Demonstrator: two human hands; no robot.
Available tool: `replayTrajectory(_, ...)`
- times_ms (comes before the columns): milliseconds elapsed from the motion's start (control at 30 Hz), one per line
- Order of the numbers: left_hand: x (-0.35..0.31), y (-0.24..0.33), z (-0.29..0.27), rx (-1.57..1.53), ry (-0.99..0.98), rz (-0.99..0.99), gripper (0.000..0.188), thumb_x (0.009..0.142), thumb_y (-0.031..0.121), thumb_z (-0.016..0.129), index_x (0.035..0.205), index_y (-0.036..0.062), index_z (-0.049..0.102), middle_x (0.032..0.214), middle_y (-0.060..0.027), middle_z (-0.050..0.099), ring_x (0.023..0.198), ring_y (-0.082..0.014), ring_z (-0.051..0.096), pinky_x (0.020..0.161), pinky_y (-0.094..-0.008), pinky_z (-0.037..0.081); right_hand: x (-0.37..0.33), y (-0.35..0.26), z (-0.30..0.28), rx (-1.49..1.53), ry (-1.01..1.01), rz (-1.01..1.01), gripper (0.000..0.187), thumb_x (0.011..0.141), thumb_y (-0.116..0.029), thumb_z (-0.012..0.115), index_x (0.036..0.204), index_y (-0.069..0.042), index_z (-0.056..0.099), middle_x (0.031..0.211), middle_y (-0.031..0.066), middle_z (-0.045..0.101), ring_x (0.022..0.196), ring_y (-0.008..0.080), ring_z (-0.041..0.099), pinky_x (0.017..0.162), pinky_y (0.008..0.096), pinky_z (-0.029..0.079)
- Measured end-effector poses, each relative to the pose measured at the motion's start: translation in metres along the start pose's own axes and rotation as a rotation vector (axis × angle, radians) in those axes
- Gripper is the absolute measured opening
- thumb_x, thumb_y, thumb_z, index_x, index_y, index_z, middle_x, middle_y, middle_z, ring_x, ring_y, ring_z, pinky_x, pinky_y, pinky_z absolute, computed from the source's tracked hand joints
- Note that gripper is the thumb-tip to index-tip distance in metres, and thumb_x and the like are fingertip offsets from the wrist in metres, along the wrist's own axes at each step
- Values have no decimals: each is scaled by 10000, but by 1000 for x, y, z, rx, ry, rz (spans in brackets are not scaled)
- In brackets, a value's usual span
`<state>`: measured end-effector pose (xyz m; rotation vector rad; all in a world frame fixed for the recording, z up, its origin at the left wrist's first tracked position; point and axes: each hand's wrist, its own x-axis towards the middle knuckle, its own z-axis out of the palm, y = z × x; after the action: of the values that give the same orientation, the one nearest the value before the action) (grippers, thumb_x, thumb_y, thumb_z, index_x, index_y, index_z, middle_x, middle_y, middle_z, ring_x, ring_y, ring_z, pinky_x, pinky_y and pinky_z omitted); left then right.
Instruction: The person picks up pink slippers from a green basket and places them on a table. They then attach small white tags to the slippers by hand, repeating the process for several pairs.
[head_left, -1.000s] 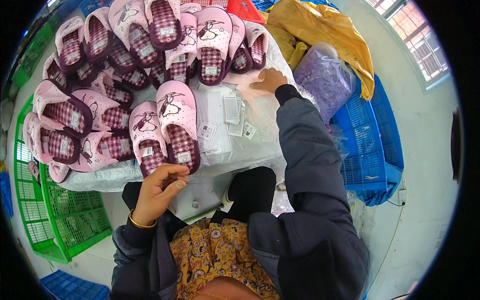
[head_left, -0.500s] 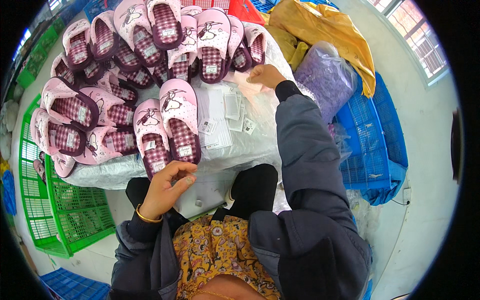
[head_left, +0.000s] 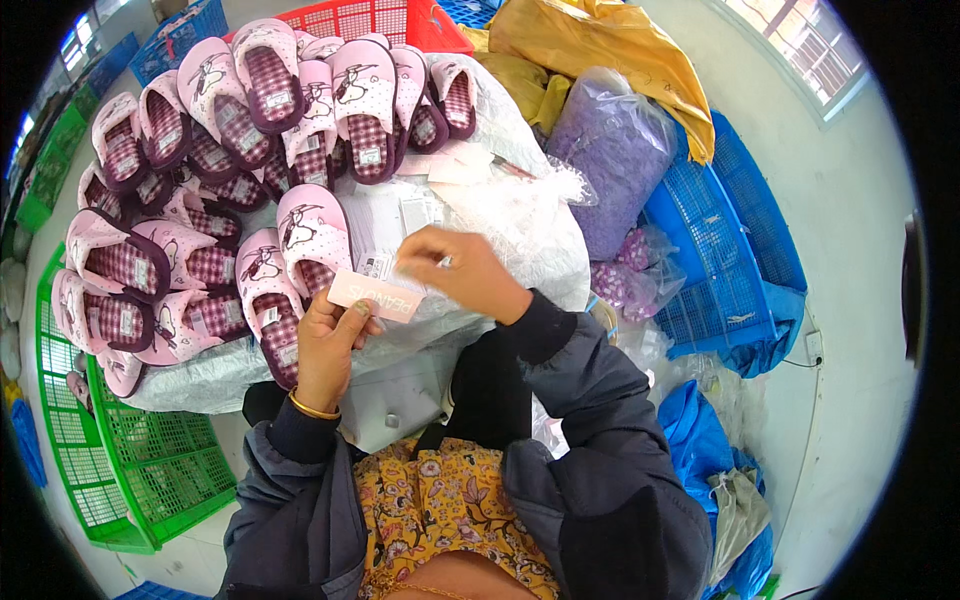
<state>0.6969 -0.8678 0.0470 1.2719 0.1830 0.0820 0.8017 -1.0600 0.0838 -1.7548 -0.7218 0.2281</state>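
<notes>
My left hand (head_left: 335, 335) pinches a pale pink card (head_left: 378, 296) between thumb and fingers, in front of the nearest pair of slippers. Beside the card's upper edge, my right hand (head_left: 465, 270) hovers with bent fingers. Motion blurs its fingertips, so I cannot see whether they hold anything. The nearest pair is pink with plum checked insoles: a right slipper (head_left: 312, 222) and a left slipper (head_left: 262, 262). The card and my left hand cover part of them. Small white labels (head_left: 376, 265) and white paper slips (head_left: 375, 222) lie between the slippers and my right hand.
Several matching slippers (head_left: 365, 95) crowd the left and back of the plastic-covered table (head_left: 545, 265). More pink cards (head_left: 455, 165) lie behind my right hand. Green baskets (head_left: 165, 450) stand left; a purple-filled bag (head_left: 615, 150) and blue crates (head_left: 705, 260) stand right.
My right hand has come back from the far pink cards toward my left hand. A pink card is now in my left hand, which held nothing before. The view has shifted slightly.
</notes>
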Motion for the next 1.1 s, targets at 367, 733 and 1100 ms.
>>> replayTrajectory(367,22,-3,25,-21,-15,-34,133,923,165,663,950,38,635,792,-10,635,628,-66,552,567,-208,375,-56,67,-57,-990,388,-270,275,720,-180,772,979,-135,690,1078,26,618,1001,252,548,856,386,428)
replayTrajectory(733,143,-21,122,-241,-330,-71,104,959,128,604,996,34,580,948,-78,645,898,-192,651,846,-329,539,-45,102,-45,-1152,363,-339,115,776,-183,681,870,-134,638,943,-7,610,882,201,550,815,361,409)
replayTrajectory(1100,190,-6,107,-186,-374,-173,103,975,116,571,1003,16,566,972,-131,647,954,-261,661,896,-377,557,-9,88,-8,-1131,299,-284,180,785,-127,598,946,-155,673,798,15,580,835,209,554,754,366,390)
